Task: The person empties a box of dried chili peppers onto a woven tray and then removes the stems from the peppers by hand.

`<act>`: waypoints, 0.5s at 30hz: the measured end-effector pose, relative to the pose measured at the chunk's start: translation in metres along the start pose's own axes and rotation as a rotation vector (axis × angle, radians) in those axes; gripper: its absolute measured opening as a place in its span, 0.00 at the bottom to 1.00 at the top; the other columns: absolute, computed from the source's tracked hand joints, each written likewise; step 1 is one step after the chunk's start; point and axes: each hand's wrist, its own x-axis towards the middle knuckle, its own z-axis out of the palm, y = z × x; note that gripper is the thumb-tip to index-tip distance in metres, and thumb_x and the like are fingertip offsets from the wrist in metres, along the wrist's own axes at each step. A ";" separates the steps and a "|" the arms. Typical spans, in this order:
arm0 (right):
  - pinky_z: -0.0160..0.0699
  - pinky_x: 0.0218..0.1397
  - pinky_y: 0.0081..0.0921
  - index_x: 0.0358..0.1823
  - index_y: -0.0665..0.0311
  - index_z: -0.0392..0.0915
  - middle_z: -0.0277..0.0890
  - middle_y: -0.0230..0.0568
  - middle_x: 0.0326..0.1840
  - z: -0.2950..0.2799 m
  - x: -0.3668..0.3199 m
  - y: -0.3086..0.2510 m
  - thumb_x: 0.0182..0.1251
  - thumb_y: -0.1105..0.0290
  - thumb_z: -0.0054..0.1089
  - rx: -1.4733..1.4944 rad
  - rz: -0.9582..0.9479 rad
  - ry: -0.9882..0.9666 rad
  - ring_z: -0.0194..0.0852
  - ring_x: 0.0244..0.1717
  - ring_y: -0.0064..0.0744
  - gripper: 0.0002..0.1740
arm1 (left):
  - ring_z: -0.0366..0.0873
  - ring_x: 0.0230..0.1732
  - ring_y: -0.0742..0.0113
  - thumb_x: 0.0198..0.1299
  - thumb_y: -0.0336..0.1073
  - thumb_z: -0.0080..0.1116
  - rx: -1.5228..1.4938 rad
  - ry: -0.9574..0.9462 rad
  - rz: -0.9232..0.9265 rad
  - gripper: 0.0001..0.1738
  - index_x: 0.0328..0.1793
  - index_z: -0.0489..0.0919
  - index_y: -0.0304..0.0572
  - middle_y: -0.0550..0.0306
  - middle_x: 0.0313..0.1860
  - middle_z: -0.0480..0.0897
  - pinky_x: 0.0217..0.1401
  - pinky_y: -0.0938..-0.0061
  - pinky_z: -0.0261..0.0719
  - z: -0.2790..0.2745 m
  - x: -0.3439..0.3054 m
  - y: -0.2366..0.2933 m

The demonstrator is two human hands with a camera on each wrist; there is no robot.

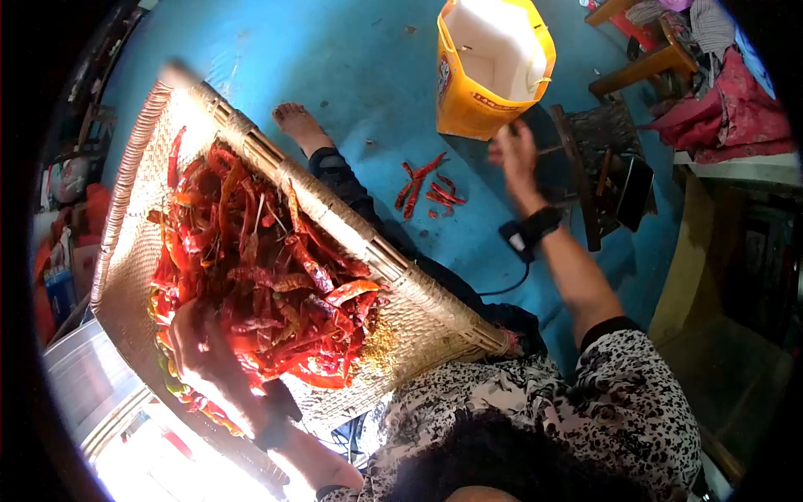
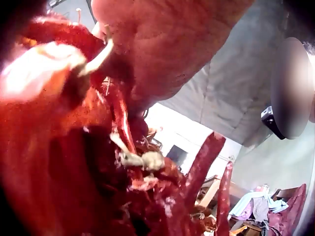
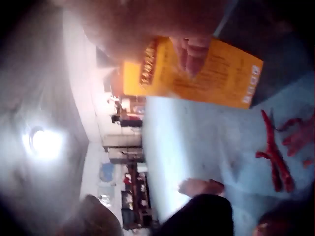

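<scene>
A woven basket tray (image 1: 418,322) tilts across the person's lap, heaped with dried red chilies (image 1: 268,276). Among the chilies at its near left side lies the left hand (image 1: 209,360), its fingertips hidden there. In the left wrist view the palm (image 2: 167,44) hangs close over large, near chilies (image 2: 54,123). The right hand (image 1: 519,163) is stretched out beside the lower corner of a yellow bag (image 1: 477,109) that stands upright with its top open. Loosely bent fingers (image 3: 193,56) overlap the bag in the right wrist view, blurred, with nothing visible in them.
Several loose chilies (image 1: 414,188) lie on the blue floor (image 1: 351,50) between a bare foot (image 1: 301,127) and the right arm. A small dark stool (image 1: 598,151) with a phone (image 1: 636,194) on it stands at right. Cloths (image 1: 728,117) are piled at the upper right.
</scene>
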 end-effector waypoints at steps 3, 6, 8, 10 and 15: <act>0.79 0.46 0.40 0.60 0.65 0.68 0.77 0.53 0.41 0.011 -0.011 0.100 0.65 0.66 0.58 -0.685 -0.090 -0.363 0.78 0.42 0.50 0.23 | 0.79 0.48 0.65 0.65 0.29 0.57 -0.097 0.002 0.082 0.12 0.53 0.80 0.36 0.54 0.48 0.82 0.51 0.71 0.78 -0.014 0.000 -0.025; 0.78 0.47 0.41 0.65 0.63 0.64 0.75 0.48 0.43 0.048 -0.025 0.137 0.64 0.74 0.52 -0.829 -0.377 -0.474 0.76 0.45 0.49 0.25 | 0.79 0.49 0.65 0.66 0.29 0.55 -0.059 0.061 -0.050 0.11 0.53 0.80 0.38 0.53 0.49 0.82 0.52 0.73 0.78 -0.016 -0.006 -0.015; 0.73 0.56 0.46 0.64 0.63 0.65 0.68 0.52 0.55 0.067 -0.020 0.129 0.62 0.76 0.52 -1.035 -0.151 -0.572 0.68 0.56 0.58 0.26 | 0.79 0.49 0.65 0.66 0.29 0.55 -0.071 0.097 -0.047 0.11 0.53 0.80 0.38 0.54 0.49 0.82 0.52 0.73 0.78 -0.020 -0.015 -0.014; 0.72 0.57 0.45 0.60 0.64 0.66 0.62 0.50 0.61 0.075 -0.014 0.145 0.63 0.77 0.52 -1.100 -0.144 -0.593 0.63 0.62 0.55 0.22 | 0.79 0.49 0.65 0.66 0.29 0.55 -0.088 0.102 -0.050 0.11 0.53 0.80 0.38 0.54 0.49 0.82 0.52 0.73 0.78 -0.005 -0.010 -0.006; 0.75 0.54 0.45 0.49 0.63 0.71 0.71 0.50 0.52 0.077 -0.006 0.141 0.66 0.70 0.50 -1.451 -0.220 -0.779 0.72 0.53 0.52 0.12 | 0.79 0.49 0.65 0.67 0.30 0.54 -0.093 0.111 -0.082 0.11 0.53 0.80 0.40 0.54 0.48 0.82 0.52 0.72 0.78 -0.001 -0.021 -0.002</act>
